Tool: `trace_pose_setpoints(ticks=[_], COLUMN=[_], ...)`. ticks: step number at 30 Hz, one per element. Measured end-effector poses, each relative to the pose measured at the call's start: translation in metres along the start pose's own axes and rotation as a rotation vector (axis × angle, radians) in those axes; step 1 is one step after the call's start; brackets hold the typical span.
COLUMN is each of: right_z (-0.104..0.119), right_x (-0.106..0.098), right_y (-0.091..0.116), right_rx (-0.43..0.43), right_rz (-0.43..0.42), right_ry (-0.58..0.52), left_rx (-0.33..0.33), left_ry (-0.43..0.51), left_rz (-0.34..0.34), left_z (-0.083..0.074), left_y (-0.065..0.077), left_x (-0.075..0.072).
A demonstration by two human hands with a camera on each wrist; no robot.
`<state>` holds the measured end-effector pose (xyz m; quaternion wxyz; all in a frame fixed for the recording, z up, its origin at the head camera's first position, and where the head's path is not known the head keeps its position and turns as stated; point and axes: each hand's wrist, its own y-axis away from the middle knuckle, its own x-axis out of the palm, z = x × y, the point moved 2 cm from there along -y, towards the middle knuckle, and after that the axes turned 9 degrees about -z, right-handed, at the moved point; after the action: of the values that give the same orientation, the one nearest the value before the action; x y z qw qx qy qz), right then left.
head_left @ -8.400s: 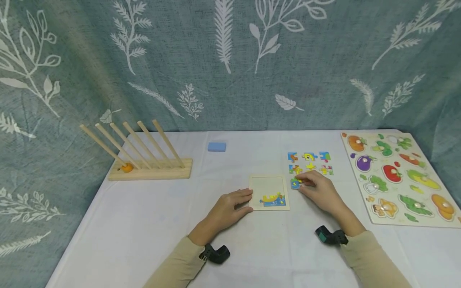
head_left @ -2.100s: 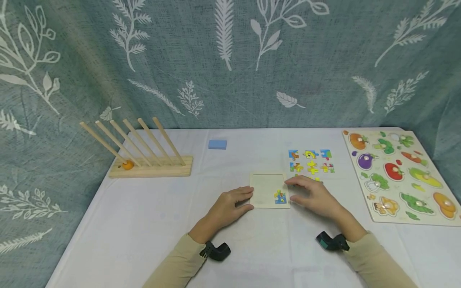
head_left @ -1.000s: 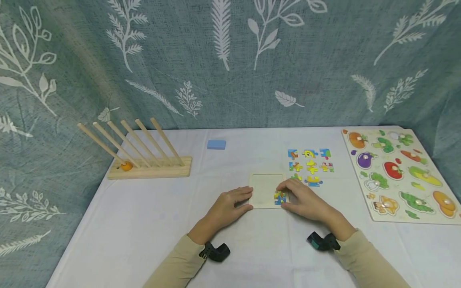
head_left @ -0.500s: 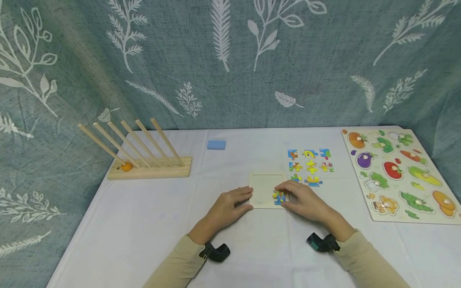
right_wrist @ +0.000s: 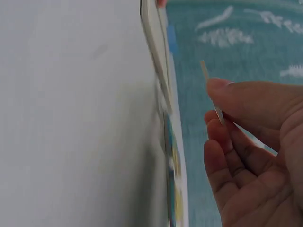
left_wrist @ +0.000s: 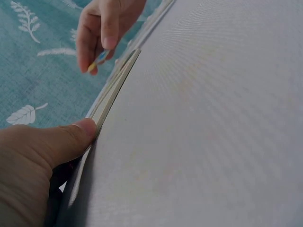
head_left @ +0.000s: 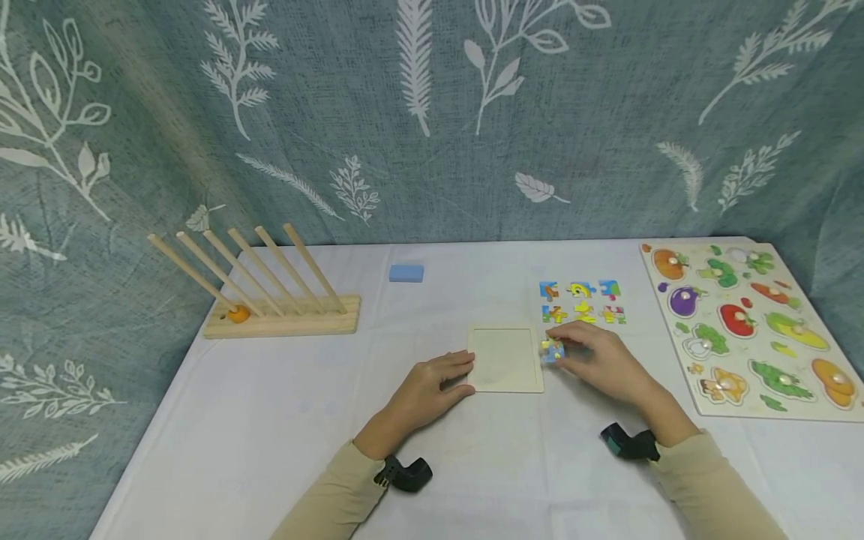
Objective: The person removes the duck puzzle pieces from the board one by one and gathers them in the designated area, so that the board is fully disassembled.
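My right hand (head_left: 604, 360) pinches a blue and yellow jigsaw puzzle piece (head_left: 552, 350) between thumb and fingers, just right of the puzzle tray. In the right wrist view the piece (right_wrist: 204, 71) shows edge-on, raised off the table. The square pale wooden puzzle tray (head_left: 505, 360) lies flat and bare inside its raised rim. At its left edge rests my left hand (head_left: 421, 397), thumb and fingertips touching the rim; the left wrist view shows the thumb against the tray's edge (left_wrist: 116, 90). Several puzzle pieces (head_left: 582, 291) lie in rows behind the right hand, which hides some of that area.
A wooden peg stand (head_left: 283, 324) with an orange bead (head_left: 238, 314) stands at the back left. A blue block (head_left: 406, 274) lies near the back edge. On the right lies a vegetable peg puzzle board (head_left: 749, 330). A patterned curtain (head_left: 432, 150) hangs behind the white-covered table.
Several joined pieces in the tray came down to one corner piece. My right hand then lifted that piece out and carried it right, beyond the rim. The left hand stayed put.
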<state>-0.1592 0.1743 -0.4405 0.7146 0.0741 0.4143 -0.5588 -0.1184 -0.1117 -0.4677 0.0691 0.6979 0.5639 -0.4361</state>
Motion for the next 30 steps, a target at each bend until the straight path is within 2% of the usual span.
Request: trace_pose_setpoints(ticks=[7,12,24,30], right_z=[-0.027,-0.044,-0.058,-0.059], right_x=[-0.034,-0.048,-0.046,-0.044], right_y=[0.017,0.030,0.034,0.033], right_rx=[0.113,0.201,0.212,0.202], right_rz=[-0.058,-0.074,-0.068,-0.076], right_ry=[0.108,0.150,0.145,0.160], left_rx=[0.000,-0.007,0.033,0.027], left_ry=[-0.001,-0.002,-0.002,-0.002], left_rz=[0.005,0.006,-0.017,-0.010], left_z=[-0.001,-0.002,-0.002,0.000], left_y=[-0.001,0.000,0.000,-0.001], left_x=[-0.002,-0.003,-0.002,-0.003])
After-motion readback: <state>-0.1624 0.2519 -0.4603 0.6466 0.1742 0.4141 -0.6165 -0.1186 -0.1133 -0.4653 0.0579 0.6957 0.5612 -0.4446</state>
